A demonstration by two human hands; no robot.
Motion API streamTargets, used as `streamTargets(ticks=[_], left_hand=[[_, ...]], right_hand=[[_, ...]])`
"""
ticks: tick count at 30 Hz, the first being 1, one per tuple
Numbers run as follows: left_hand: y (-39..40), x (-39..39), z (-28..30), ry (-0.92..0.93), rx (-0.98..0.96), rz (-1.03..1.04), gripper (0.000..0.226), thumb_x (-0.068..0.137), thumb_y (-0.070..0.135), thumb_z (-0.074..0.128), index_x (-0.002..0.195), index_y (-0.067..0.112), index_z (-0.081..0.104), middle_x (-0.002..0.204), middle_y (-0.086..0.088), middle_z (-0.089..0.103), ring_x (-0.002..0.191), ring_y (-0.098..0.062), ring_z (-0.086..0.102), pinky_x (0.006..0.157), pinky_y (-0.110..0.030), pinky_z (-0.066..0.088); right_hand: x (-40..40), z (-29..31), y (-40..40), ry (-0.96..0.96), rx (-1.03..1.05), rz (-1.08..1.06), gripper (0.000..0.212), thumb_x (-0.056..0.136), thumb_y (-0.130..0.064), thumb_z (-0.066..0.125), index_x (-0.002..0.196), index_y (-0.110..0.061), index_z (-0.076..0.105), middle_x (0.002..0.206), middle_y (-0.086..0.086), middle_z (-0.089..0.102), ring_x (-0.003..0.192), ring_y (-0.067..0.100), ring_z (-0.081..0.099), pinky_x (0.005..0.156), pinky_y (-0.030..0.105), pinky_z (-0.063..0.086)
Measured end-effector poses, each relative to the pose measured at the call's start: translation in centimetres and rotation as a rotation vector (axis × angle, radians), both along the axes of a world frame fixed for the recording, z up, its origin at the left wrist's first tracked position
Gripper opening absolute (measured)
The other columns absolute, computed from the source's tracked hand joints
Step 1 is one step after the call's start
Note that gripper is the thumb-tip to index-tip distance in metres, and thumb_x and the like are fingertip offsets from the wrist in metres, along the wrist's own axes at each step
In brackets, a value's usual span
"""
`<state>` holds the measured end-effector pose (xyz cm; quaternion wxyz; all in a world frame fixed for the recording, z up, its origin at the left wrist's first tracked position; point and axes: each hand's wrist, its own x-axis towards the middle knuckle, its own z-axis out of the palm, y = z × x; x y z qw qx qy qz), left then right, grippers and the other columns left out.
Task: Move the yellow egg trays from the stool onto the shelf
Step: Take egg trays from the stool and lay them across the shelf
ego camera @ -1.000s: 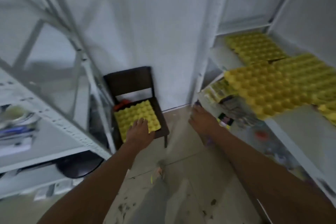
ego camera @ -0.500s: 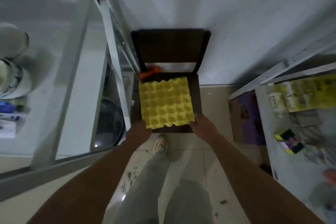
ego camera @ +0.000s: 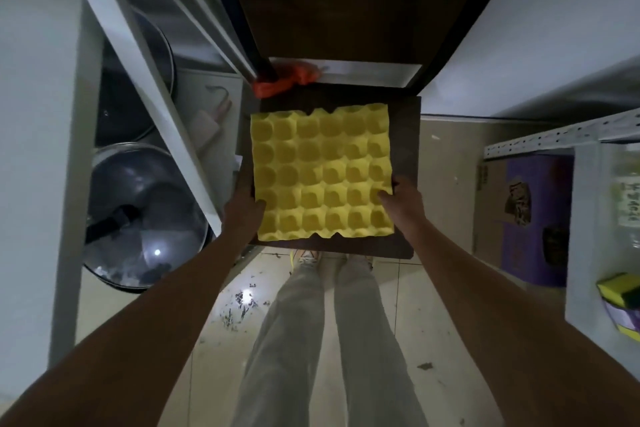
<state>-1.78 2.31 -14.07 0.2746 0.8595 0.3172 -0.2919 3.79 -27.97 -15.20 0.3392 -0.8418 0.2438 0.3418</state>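
Overhead view, looking straight down. A dark wooden stool point(ego camera: 405, 135) with a tall back panel is standing against the wall, between a white metal rack on the left point(ego camera: 138, 55) and a white shelf on the right point(ego camera: 585, 218). The left rack is holding two dark pans: the nearer pan point(ego camera: 145, 218) is lying under a glass lid with a black knob, and a second pan point(ego camera: 138, 80) is sitting behind it, partly hidden by the rack's frame. A purple cardboard box point(ego camera: 530, 218) is resting on the floor beside the stool, under the right shelf; its contents are not showing. On the right shelf a yellow-and-green sponge point(ego camera: 618, 289) is lying at the front edge, with a clear bottle point(ego camera: 628, 198) behind it.

A yellow egg tray point(ego camera: 322, 172) is sitting flat over the stool seat, cups facing up and all of them empty. It is nearly square, six cups across and five deep, so its slightly longer side is running left to right, with the notched edges facing the wall and the person. Whether more trays are lying beneath it cannot be told.

The left hand point(ego camera: 244, 210) is gripping the tray's left edge near the front corner, thumb on top. The right hand point(ego camera: 401, 199) is gripping the right edge likewise, thumb pressing into a cup. An orange plastic bag point(ego camera: 287, 80) is lying crumpled at the back of the seat.
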Motion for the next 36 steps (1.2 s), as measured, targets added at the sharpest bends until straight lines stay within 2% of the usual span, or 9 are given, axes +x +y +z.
streamTargets(ticks=[3,10,15,20,24,26,29,32,36], left_hand=[[0.1,-0.1,-0.9,0.027,0.005,0.1,0.046,0.088,0.019,0.062,0.133,0.012,0.061,0.109,-0.015,0.072,0.098,-0.039,0.068,0.076,-0.036,0.051],[-0.9,0.0,3.1,-0.049,-0.021,0.108,0.053,0.083,0.005,0.06,0.135,0.013,0.06,0.097,-0.02,0.071,0.09,-0.042,0.067,0.081,-0.052,0.059],[-4.3,1.2,9.3,-0.178,-0.045,0.069,0.029,0.081,0.002,0.062,0.109,0.006,0.064,0.092,-0.011,0.065,0.084,-0.033,0.062,0.066,-0.034,0.049],[-9.6,1.3,16.8,-0.246,-0.177,-0.138,0.015,0.082,0.004,0.061,0.097,0.008,0.06,0.083,-0.012,0.063,0.077,-0.034,0.058,0.067,-0.041,0.049],[-15.9,0.9,24.0,-0.318,-0.298,-0.265,0.01,0.08,0.004,0.06,0.083,0.014,0.058,0.075,-0.002,0.059,0.075,-0.027,0.056,0.058,-0.032,0.04],[-19.4,-0.1,27.8,-0.355,-0.36,-0.357,0.011,0.083,0.005,0.059,0.081,0.015,0.058,0.076,-0.001,0.058,0.079,-0.026,0.057,0.06,-0.03,0.039],[-23.6,-2.8,33.0,-0.431,-0.409,-0.492,0.015,0.088,0.005,0.058,0.096,0.012,0.068,0.086,-0.005,0.065,0.089,-0.031,0.062,0.065,-0.034,0.04],[-26.4,-6.6,37.5,-0.523,-0.432,-0.655,0.032,0.09,0.008,0.061,0.12,0.011,0.071,0.103,-0.009,0.071,0.099,-0.034,0.064,0.08,-0.04,0.046],[-31.1,-12.6,42.8,-0.535,-0.495,-0.836,0.005,0.079,0.016,0.059,0.081,0.011,0.061,0.073,-0.009,0.062,0.072,-0.033,0.06,0.065,-0.036,0.045]], right_hand=[[-0.1,-1.1,0.6,-0.052,-0.018,0.006,0.016,0.08,-0.018,0.064,0.091,-0.024,0.055,0.072,-0.015,0.052,0.063,0.006,0.049,0.053,0.024,0.036],[-2.1,2.4,-1.1,-0.069,-0.028,-0.037,0.02,0.079,-0.007,0.058,0.098,-0.01,0.06,0.09,0.007,0.066,0.085,0.03,0.062,0.072,0.039,0.052],[-5.5,9.4,-3.2,-0.162,0.013,-0.221,0.022,0.078,-0.015,0.056,0.097,-0.012,0.065,0.091,0.008,0.068,0.089,0.032,0.064,0.074,0.034,0.048],[-12.4,18.4,-7.4,-0.249,-0.016,-0.455,0.024,0.077,-0.019,0.051,0.095,-0.009,0.063,0.085,0.007,0.065,0.085,0.033,0.063,0.068,0.036,0.048],[-19.4,25.9,-10.8,-0.359,-0.075,-0.651,0.033,0.078,-0.024,0.048,0.097,-0.004,0.064,0.085,0.016,0.067,0.08,0.035,0.063,0.068,0.041,0.049],[-23.2,29.6,-11.9,-0.39,-0.102,-0.791,0.017,0.079,-0.021,0.052,0.089,-0.013,0.062,0.081,0.009,0.068,0.078,0.029,0.063,0.069,0.038,0.05],[-29.1,34.4,-12.7,-0.468,-0.178,-0.966,0.011,0.082,-0.01,0.057,0.084,-0.019,0.064,0.072,0.002,0.066,0.069,0.022,0.064,0.059,0.034,0.048],[-35.4,38.8,-12.7,-0.525,-0.25,-1.101,0.015,0.078,-0.012,0.06,0.09,-0.021,0.066,0.071,0.001,0.067,0.066,0.018,0.063,0.061,0.039,0.053],[-43.9,42.9,-13.4,-0.577,-0.276,-1.259,0.023,0.079,-0.011,0.062,0.094,-0.028,0.068,0.074,-0.003,0.069,0.069,0.018,0.065,0.062,0.037,0.053]])
